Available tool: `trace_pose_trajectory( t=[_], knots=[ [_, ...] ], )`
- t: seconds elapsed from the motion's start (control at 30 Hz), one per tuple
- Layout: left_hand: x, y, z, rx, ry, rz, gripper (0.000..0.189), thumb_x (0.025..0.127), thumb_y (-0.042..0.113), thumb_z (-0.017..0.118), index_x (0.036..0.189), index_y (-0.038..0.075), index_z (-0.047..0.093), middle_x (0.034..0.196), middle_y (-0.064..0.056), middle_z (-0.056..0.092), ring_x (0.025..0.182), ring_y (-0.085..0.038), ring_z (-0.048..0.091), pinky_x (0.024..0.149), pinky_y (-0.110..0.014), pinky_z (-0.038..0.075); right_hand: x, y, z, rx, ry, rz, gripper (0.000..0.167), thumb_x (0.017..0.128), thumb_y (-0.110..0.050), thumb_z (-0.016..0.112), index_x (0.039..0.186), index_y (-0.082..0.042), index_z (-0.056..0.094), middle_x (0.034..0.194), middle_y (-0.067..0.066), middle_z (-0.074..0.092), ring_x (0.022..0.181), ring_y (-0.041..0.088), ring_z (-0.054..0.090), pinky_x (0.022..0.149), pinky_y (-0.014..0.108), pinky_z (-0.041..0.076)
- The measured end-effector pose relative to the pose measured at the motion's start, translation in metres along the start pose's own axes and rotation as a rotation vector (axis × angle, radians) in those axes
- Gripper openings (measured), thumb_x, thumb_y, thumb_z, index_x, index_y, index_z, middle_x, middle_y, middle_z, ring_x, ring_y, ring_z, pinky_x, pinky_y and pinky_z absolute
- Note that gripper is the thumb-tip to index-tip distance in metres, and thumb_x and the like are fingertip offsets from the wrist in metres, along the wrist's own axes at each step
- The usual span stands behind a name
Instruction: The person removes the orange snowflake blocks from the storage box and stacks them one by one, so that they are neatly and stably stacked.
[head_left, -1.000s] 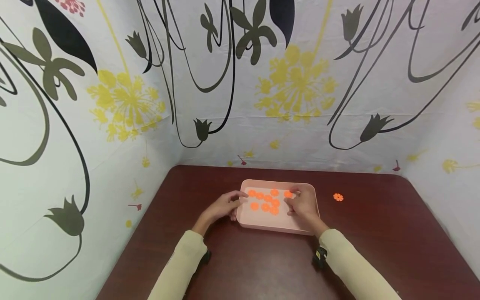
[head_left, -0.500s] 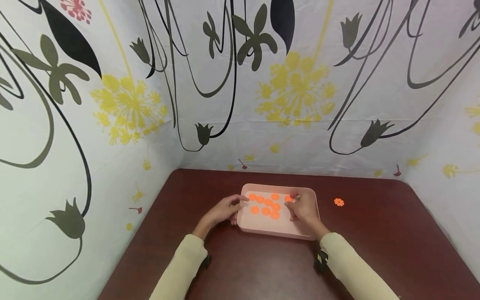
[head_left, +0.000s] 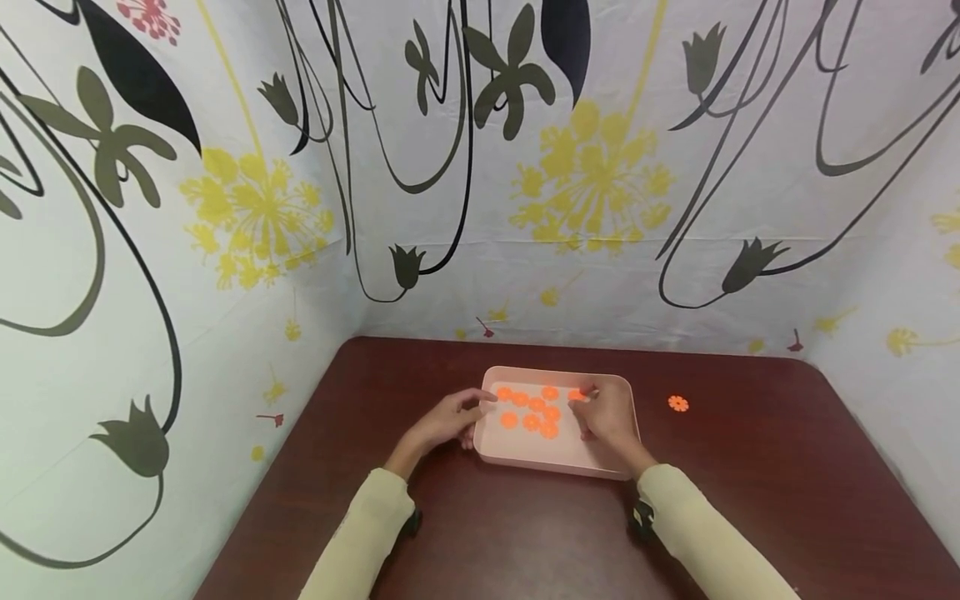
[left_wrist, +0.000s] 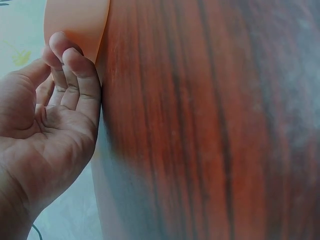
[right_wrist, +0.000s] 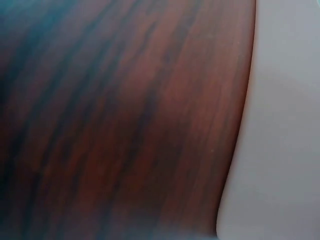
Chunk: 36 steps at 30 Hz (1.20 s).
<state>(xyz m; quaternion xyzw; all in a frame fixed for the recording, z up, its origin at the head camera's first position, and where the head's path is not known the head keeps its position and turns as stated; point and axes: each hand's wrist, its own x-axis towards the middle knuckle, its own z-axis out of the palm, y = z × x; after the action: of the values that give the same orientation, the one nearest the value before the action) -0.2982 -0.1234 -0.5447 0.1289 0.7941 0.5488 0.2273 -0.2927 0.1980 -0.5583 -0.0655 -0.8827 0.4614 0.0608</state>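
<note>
A shallow pink tray (head_left: pixel 510 447) lies on the table, with several flat orange flower-shaped discs (head_left: pixel 531 422) spread over its floor. At its left end my left hand (head_left: pixel 442 421) holds the rim, thumb and forefinger above it and the other fingers against the outer wall. In the left wrist view those curled fingers of the left hand (left_wrist: pixel 60 112) meet the tray's wall (left_wrist: pixel 80 22). My right hand (head_left: pixel 611 414) reaches over the tray's right side and pinches one orange disc (head_left: pixel 576 395) near the far edge. The right wrist view shows the tray's side (right_wrist: pixel 285 125) but not the hand.
One loose orange disc (head_left: pixel 678 403) lies on the dark red-brown wooden table (head_left: pixel 750 467), right of the tray. Floral-patterned cloth (head_left: pixel 600 275) rises behind the table and along both sides.
The head view has tilted slightly, so the scene sits a little lower than one second ago. Both hands stay in nearly the same place on the tray and disc.
</note>
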Motion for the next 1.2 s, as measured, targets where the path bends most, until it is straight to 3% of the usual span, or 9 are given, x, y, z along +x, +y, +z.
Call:
trace_pose_trajectory(
  t=[0.27,0.43,0.6,0.73,0.83,0.97,1.2],
  knots=[
    [-0.001,0.002,-0.001,0.008,-0.005,0.001,0.033,0.111,0.025,0.056,0.143,0.02,0.063,0.065,-0.004,0.059,0.053,-0.016,0.059,0.056,-0.029,0.057,0.002,0.001,0.0,-0.07,0.035,-0.059,0.026,0.086,-0.011,0.085,0.106,0.001,0.073,0.044,0.003,0.059,0.033,0.018,0.057,0.037,0.03,0.045],
    [-0.001,0.003,-0.001,0.015,-0.001,0.0,0.033,0.111,0.023,0.056,0.143,0.021,0.063,0.064,-0.004,0.059,0.053,-0.016,0.059,0.055,-0.029,0.057,0.002,0.0,-0.001,-0.081,0.03,-0.083,0.019,0.083,-0.011,0.086,0.088,-0.002,0.07,0.042,0.003,0.057,0.033,0.017,0.057,0.038,0.029,0.045],
    [-0.001,0.003,-0.001,0.006,-0.003,-0.002,0.033,0.111,0.024,0.056,0.143,0.022,0.063,0.064,-0.005,0.06,0.053,-0.016,0.058,0.055,-0.029,0.056,-0.001,-0.005,-0.004,-0.101,0.036,-0.09,0.023,0.081,-0.014,0.089,0.076,-0.007,0.067,0.041,0.001,0.055,0.033,0.017,0.057,0.037,0.029,0.043],
    [0.0,0.003,-0.001,0.006,-0.007,-0.009,0.032,0.111,0.025,0.057,0.142,0.024,0.064,0.064,-0.005,0.06,0.053,-0.016,0.058,0.055,-0.03,0.056,-0.003,-0.009,-0.005,-0.136,0.059,-0.134,0.021,0.081,-0.017,0.089,0.079,-0.006,0.071,0.045,-0.002,0.053,0.037,0.013,0.051,0.039,0.027,0.038],
    [0.0,0.004,-0.001,0.005,-0.011,-0.014,0.032,0.111,0.026,0.057,0.142,0.025,0.064,0.065,-0.004,0.06,0.053,-0.016,0.058,0.055,-0.029,0.056,-0.005,-0.012,-0.009,-0.138,0.065,-0.183,0.019,0.084,-0.016,0.087,0.088,-0.002,0.075,0.049,-0.001,0.058,0.04,0.011,0.053,0.043,0.028,0.043],
    [0.001,0.002,-0.002,0.002,-0.014,-0.013,0.032,0.111,0.029,0.058,0.142,0.025,0.063,0.065,-0.003,0.059,0.054,-0.016,0.059,0.056,-0.028,0.056,-0.01,-0.018,-0.017,-0.141,0.062,-0.2,0.03,0.086,-0.021,0.087,0.102,0.001,0.076,0.062,0.005,0.067,0.048,0.013,0.059,0.05,0.029,0.049],
    [0.002,-0.001,0.0,0.011,-0.016,-0.028,0.033,0.11,0.025,0.057,0.142,0.025,0.063,0.064,-0.004,0.06,0.054,-0.016,0.057,0.055,-0.029,0.056,-0.022,-0.013,-0.037,-0.188,0.084,-0.221,0.039,0.09,-0.033,0.086,0.111,-0.002,0.073,0.072,0.005,0.066,0.058,0.012,0.055,0.051,0.025,0.043]
  ],
)
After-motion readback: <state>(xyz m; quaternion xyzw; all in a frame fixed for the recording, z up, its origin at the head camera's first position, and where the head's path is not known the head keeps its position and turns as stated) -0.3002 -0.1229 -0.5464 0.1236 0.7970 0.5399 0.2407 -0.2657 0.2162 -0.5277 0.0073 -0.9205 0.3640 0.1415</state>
